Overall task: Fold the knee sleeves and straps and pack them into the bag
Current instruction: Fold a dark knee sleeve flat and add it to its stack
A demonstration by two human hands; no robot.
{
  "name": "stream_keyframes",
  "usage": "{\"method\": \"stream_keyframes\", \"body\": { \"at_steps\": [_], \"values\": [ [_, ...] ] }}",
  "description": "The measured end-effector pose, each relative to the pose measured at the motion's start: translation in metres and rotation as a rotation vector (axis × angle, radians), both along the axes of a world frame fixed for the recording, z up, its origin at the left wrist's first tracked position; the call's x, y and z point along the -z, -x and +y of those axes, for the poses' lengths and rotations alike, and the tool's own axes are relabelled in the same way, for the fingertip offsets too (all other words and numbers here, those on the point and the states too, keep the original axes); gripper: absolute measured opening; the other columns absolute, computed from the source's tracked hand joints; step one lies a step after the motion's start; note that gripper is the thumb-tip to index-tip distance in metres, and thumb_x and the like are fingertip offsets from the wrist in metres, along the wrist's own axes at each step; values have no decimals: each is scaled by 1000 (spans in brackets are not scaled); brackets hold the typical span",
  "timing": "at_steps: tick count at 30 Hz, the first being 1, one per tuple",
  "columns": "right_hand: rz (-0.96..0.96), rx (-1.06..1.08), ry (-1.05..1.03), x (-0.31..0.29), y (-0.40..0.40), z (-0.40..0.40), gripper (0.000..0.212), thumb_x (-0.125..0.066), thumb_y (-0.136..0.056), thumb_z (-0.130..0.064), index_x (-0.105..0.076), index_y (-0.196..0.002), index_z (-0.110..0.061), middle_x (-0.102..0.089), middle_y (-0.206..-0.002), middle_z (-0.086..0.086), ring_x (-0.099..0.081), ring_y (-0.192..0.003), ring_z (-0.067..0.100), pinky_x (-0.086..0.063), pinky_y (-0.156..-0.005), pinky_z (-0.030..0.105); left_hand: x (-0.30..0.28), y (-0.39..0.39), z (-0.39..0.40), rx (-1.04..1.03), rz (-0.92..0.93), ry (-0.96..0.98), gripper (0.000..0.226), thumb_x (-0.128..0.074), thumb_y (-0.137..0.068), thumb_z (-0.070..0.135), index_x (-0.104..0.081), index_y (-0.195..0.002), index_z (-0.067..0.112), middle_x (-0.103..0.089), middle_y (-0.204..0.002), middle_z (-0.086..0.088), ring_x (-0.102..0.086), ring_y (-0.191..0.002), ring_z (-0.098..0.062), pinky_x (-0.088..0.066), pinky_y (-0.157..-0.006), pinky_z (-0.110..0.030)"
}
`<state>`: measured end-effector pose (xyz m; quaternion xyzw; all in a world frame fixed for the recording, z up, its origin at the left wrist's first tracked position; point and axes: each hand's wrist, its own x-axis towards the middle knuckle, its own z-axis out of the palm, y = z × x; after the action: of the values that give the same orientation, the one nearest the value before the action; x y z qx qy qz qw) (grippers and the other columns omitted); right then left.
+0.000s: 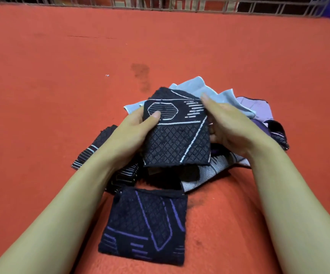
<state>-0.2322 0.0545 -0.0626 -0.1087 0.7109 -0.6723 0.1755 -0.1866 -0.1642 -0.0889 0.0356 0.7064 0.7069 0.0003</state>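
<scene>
**Folding step, second sleeve in hand**

Nearest the camera, purple-lined knee sleeve (143, 226) is lying folded flat on the red floor (61, 95). Both hands are holding the white-lined knee sleeve (177, 133) above the unfolded pile (209, 115): left hand (134, 133) is pinching its left edge with the thumb on top, right hand (231, 129) is gripping the right edge. Looks folded already; next it's needing setting down by the first. Bag isn't showing for certain
</scene>
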Motion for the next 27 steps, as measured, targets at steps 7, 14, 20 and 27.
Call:
{"method": "stream_keyframes", "body": {
  "at_steps": [7, 14, 20, 27],
  "values": [
    [-142, -18, 324, 3, -3, 1, 53, -37, -110, -46, -63, -135, -7, -64, -140, 17, -56, -135, 35, -49, -111, 49, -3, -2, 0, 132, -75, -104, 46, -53, -103, 42, -58, -142, 18, -67, -140, -5, -59, -135, -32, -37, -116, -63],
    [-43, -93, 208, 2, -10, -4, 56, -50, -103, -47, -62, -137, -5, -70, -129, 15, -69, -110, 28, -55, -94, 40, -2, -4, -1, 88, 20, 72, 77, -82, -87, 44, -42, -148, 20, -66, -140, 6, -63, -129, -10, -47, -114, -40],
    [15, -145, 204, 6, -11, -12, 56, -56, -101, -42, -60, -134, 3, -71, -119, 16, -67, -95, 20, -59, -82, 30, -7, -16, 0, 297, 21, 115, 41, -56, -104, 24, -53, -143, 13, -69, -137, 2, -65, -127, -16, -51, -104, -30],
    [185, -96, 123, -5, -7, 2, 57, -65, -92, -44, -57, -113, 9, -58, -108, 17, -50, -100, 27, -52, -82, 35, -9, -16, 2, 196, -95, 121, 44, -40, -108, 43, -71, -120, 13, -77, -121, 2, -72, -115, -16, -55, -102, -34]
  ]
}}
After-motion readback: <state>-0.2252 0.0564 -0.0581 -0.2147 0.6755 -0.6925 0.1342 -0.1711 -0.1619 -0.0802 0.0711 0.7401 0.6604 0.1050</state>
